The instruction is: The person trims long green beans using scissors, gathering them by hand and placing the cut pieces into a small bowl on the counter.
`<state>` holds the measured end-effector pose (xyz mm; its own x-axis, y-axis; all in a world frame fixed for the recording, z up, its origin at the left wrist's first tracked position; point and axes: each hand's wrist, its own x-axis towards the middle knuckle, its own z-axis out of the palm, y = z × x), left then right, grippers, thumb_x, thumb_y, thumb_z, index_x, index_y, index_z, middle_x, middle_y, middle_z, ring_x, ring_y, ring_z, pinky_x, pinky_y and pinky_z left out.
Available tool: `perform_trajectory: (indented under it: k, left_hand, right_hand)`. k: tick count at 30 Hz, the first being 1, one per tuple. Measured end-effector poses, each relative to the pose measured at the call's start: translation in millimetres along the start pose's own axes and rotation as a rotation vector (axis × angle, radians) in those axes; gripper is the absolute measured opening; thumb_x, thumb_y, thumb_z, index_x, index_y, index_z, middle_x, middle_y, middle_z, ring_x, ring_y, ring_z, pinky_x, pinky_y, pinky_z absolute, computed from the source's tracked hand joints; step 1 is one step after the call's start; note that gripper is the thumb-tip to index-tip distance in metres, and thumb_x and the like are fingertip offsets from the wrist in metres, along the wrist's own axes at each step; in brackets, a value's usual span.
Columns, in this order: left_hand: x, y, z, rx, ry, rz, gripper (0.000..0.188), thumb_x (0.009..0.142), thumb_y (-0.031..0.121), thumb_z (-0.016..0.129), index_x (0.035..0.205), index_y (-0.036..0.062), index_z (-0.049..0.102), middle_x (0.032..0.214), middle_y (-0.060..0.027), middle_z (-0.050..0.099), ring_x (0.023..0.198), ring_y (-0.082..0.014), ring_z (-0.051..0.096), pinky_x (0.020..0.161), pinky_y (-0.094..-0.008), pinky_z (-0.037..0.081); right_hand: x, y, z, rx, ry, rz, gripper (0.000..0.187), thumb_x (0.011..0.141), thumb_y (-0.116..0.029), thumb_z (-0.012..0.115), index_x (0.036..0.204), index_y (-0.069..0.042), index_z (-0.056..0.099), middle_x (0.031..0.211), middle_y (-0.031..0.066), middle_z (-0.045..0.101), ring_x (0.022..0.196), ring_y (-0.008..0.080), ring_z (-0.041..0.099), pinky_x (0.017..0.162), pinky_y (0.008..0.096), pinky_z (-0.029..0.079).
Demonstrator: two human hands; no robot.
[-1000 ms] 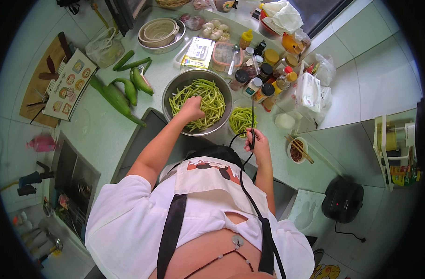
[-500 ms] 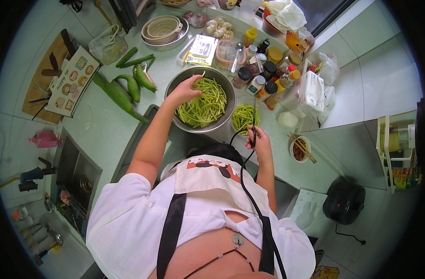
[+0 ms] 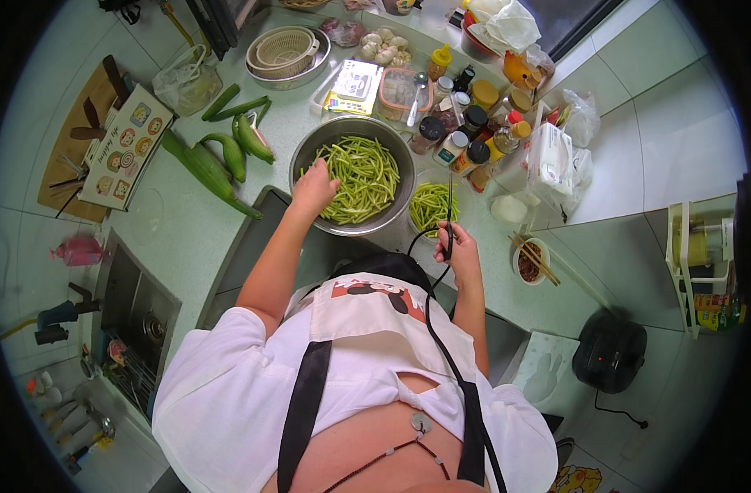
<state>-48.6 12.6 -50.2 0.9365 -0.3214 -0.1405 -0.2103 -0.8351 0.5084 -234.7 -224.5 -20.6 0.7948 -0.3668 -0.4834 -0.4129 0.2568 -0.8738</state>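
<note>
A large steel bowl (image 3: 295, 162) on the counter holds a heap of cut green beans (image 3: 365, 174). My left hand (image 3: 314, 189) is inside its left side, fingers curled into the beans; the fingertips are partly hidden. Beyond the bowl's right side, my right hand (image 3: 461, 246) grips scissors (image 3: 450, 215) with dark handles, blades pointing away from me. Just behind the scissors, a smaller clear bowl (image 3: 447, 177) contains more cut beans. A black cord (image 3: 429, 300) runs past my right hand and down my apron.
Green gourds (image 3: 215, 168) and peppers lie to the left, near the sink (image 3: 137, 304). Behind stand strainers (image 3: 285, 53), garlic (image 3: 385, 48) and several seasoning jars (image 3: 451, 148). At right are a small bowl (image 3: 530, 261) with chopsticks across it and a black cooker (image 3: 609, 353).
My left hand has moved down and left, from above the heap to the bowl's left side. The right hand and scissors have stayed in place.
</note>
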Motion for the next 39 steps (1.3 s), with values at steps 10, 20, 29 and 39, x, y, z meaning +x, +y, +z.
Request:
perform_trajectory:
  k: [10,20,29,39]
  left_hand:
    - [17,24,2,0.043,-0.059,-0.115,0.023,0.077,0.010,0.040,0.098,0.0018,0.045,0.093,-0.0242,0.057,0.086,-0.0385,0.055,0.075,-0.0466,0.042]
    - [83,-9,29,-0.702,0.187,-0.001,0.052,0.081,0.029,0.050,0.121,-0.0022,0.038,0.111,-0.0238,0.048,0.105,-0.0342,0.047,0.088,-0.0377,0.036]
    - [32,-23,39,-0.608,0.337,0.045,0.058,0.079,0.015,0.051,0.125,-0.0080,0.025,0.128,-0.0265,0.029,0.117,-0.0360,0.036,0.095,-0.0363,0.033]
    - [-1,6,34,0.101,0.119,0.092,0.062,0.071,0.019,0.062,0.121,-0.0058,0.033,0.124,-0.0246,0.034,0.112,-0.0369,0.038,0.090,-0.0399,0.036]
  right_hand:
    - [-1,0,-3,-0.004,-0.013,-0.011,0.028,0.082,-0.015,0.056,0.104,0.002,0.050,0.062,0.0038,0.051,0.046,0.0098,0.049,0.042,0.0209,0.040]
    - [-2,1,-6,-0.026,-0.016,-0.005,0.027,0.082,-0.017,0.056,0.104,-0.002,0.052,0.062,0.0028,0.052,0.045,0.0091,0.050,0.044,0.0206,0.041]
    - [-2,1,-5,-0.014,-0.013,-0.013,0.027,0.081,-0.014,0.056,0.102,0.002,0.051,0.063,0.0031,0.051,0.047,0.0090,0.049,0.042,0.0206,0.041]
    - [-3,3,-6,-0.007,-0.029,-0.024,0.026,0.081,-0.014,0.057,0.101,0.002,0.051,0.063,0.0027,0.050,0.047,0.0085,0.049,0.042,0.0204,0.040]
